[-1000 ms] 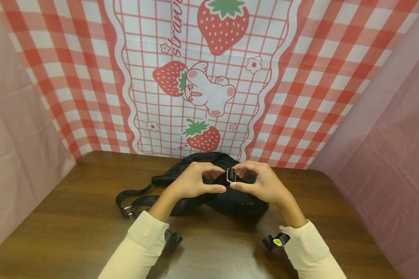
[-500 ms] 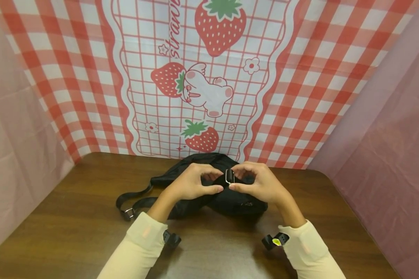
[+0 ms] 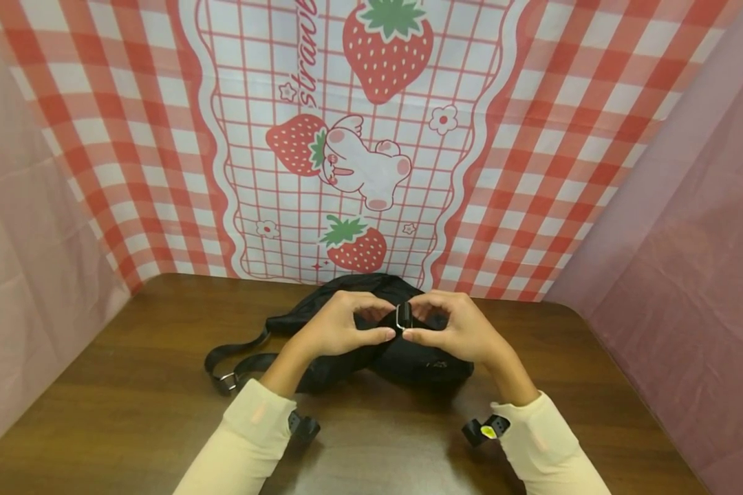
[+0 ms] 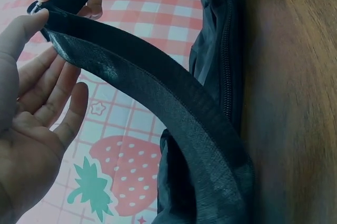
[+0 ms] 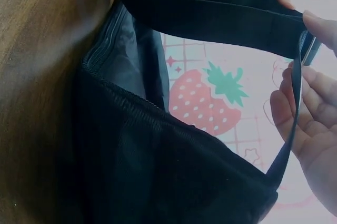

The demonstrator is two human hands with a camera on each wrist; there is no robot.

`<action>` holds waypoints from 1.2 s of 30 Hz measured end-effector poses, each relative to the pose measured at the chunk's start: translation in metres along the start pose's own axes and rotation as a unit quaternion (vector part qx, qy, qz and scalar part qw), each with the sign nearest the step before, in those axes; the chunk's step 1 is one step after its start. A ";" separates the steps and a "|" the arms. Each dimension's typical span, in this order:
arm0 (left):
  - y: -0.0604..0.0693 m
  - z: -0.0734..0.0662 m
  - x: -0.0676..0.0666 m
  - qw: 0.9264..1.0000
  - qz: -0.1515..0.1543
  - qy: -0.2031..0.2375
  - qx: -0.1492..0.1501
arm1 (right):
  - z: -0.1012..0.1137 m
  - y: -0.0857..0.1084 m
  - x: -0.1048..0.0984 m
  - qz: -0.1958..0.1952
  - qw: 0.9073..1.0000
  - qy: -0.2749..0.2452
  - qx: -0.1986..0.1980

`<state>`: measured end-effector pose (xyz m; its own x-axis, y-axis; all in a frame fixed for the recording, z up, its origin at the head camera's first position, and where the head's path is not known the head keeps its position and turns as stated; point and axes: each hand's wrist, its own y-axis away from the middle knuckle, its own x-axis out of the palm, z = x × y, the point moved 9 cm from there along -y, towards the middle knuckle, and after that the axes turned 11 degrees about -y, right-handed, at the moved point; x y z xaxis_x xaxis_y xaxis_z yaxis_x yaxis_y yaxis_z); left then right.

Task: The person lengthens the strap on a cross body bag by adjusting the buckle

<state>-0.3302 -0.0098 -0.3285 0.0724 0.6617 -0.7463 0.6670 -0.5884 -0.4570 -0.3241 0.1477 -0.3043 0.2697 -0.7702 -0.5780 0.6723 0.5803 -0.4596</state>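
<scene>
A black bag (image 3: 421, 357) lies on the table, part of it behind the hands. Between the two hands is a metal buckle (image 3: 402, 317) on its black strap (image 4: 152, 81). My left hand (image 3: 343, 323) pinches the strap just left of the buckle, thumb below and fingers above. The right hand (image 3: 455, 324) pinches at the buckle's right side, thumb tip by its lower edge. In the right wrist view the strap (image 5: 221, 18) runs up to the buckle at the right hand (image 5: 318, 92), with the bag's zipper (image 5: 124, 89) below it.
A looped strap end with a second metal buckle (image 3: 228, 380) lies on the brown wooden table (image 3: 371, 440) to the left. Behind the table hangs a red and white checked cloth (image 3: 532, 172) with strawberries; pink cloth (image 3: 669, 275) hangs at both sides.
The buckle and both hands have shifted slightly left in the head view, and the buckle has turned a little. Both hands keep their hold.
</scene>
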 end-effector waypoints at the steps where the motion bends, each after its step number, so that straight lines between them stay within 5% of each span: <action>1: 0.000 0.001 0.000 1.000 0.002 -0.004 -0.002 | 0.000 0.000 -0.001 -0.002 1.000 0.000 -0.001; 11: 0.000 0.005 0.003 1.000 0.013 -0.015 -0.006 | 0.003 0.002 -0.010 -0.030 0.999 0.004 -0.013; 25: 0.000 -0.001 -0.002 1.000 -0.010 0.001 0.004 | 0.000 -0.001 -0.003 -0.012 1.000 -0.014 -0.010; 36: 0.000 0.004 0.003 1.000 0.009 -0.011 -0.016 | 0.001 0.000 -0.006 -0.022 1.000 -0.016 -0.006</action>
<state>-0.3329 -0.0090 -0.3325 0.0676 0.6407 -0.7648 0.6896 -0.5840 -0.4283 -0.3254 0.1517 -0.3004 0.2626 -0.8033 -0.5345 0.6757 0.5485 -0.4925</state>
